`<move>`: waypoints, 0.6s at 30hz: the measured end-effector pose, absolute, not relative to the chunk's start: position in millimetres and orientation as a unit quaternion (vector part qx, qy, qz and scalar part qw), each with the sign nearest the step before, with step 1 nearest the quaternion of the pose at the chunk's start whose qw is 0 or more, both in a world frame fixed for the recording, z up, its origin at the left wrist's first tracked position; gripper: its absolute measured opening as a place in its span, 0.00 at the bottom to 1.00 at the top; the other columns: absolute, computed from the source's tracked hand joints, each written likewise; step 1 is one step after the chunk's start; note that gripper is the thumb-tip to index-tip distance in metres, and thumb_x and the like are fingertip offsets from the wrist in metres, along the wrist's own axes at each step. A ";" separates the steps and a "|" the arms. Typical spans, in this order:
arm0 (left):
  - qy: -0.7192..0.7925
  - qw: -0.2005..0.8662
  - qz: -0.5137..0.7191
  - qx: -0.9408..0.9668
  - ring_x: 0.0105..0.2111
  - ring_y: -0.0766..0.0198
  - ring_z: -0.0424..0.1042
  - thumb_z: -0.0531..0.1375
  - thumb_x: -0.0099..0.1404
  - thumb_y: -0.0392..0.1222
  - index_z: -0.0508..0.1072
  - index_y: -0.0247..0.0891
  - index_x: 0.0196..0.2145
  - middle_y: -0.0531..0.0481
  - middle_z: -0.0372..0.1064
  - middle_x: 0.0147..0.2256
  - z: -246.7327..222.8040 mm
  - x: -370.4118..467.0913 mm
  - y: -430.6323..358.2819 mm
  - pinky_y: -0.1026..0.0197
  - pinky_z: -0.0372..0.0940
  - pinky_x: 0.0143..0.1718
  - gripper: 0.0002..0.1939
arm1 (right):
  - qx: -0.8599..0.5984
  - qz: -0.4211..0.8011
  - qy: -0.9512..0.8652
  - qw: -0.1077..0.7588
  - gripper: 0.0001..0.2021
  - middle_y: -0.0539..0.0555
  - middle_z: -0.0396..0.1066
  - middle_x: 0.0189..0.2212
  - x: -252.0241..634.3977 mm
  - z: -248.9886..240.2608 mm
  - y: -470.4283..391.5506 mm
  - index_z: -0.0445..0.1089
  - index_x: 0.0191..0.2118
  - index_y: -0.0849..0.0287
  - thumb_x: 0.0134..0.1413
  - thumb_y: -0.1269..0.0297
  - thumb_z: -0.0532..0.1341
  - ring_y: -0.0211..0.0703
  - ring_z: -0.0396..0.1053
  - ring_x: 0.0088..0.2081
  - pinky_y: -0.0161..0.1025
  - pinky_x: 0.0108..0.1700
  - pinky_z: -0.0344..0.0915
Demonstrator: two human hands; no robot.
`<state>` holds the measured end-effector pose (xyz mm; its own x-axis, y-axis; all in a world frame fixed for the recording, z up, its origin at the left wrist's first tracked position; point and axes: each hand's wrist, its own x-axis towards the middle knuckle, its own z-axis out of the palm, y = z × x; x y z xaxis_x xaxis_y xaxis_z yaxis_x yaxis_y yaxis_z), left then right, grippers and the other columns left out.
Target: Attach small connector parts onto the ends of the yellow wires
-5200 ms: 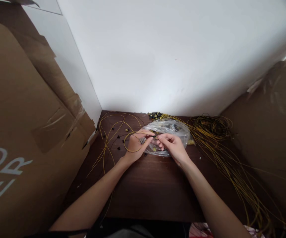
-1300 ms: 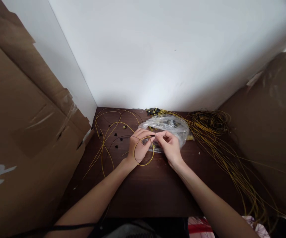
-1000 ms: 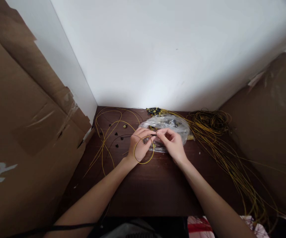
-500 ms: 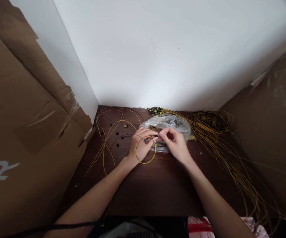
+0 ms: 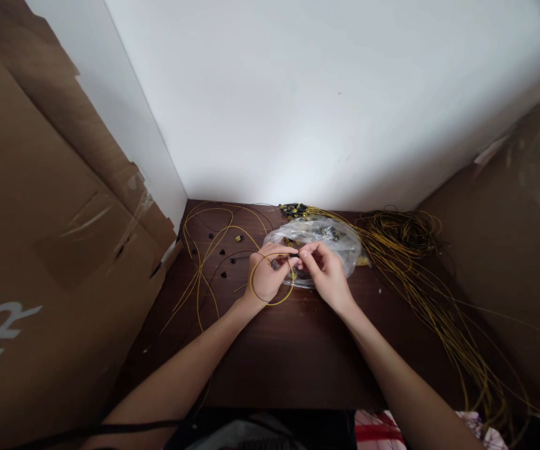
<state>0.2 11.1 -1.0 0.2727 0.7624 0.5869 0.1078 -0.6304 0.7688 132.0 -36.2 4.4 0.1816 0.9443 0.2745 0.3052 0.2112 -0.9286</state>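
Note:
Both hands meet over a clear plastic bag [image 5: 345, 234] that holds small black and yellow parts. My left hand [image 5: 269, 275] pinches a small black piece [image 5: 294, 255] on the end of a wire. The yellow and black wire [image 5: 270, 304] hangs from it in a loop across that hand. My right hand [image 5: 327, 275] has thumb and forefinger closed at the other side of the same black piece. What exactly lies between the right fingertips is too small to make out. Several small black pieces [image 5: 224, 274] lie on the table left of my left hand.
Loose yellow wires [image 5: 199, 269] spread over the left of the dark table [image 5: 293, 356]. A coiled wire bundle [image 5: 399, 231] lies at the right, its strands trailing over the front edge. Cardboard [image 5: 64, 187] stands left, cardboard [image 5: 509, 219] right, and a white wall [image 5: 317, 112] behind.
My right hand has shifted slightly left and closed in against the left fingertips. The wire loop over my left hand has widened a little to the left.

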 end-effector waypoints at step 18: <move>0.297 0.262 0.518 0.758 0.31 0.62 0.71 0.62 0.53 0.32 0.76 0.38 0.29 0.50 0.75 0.28 -2.8 0.3 12.1 0.57 0.65 0.39 0.04 | -0.585 0.244 -0.584 0.506 0.12 0.52 0.67 0.25 130.3 3.2 -36.5 0.64 0.31 0.60 0.55 0.56 0.55 0.40 0.65 0.27 0.36 0.32 0.62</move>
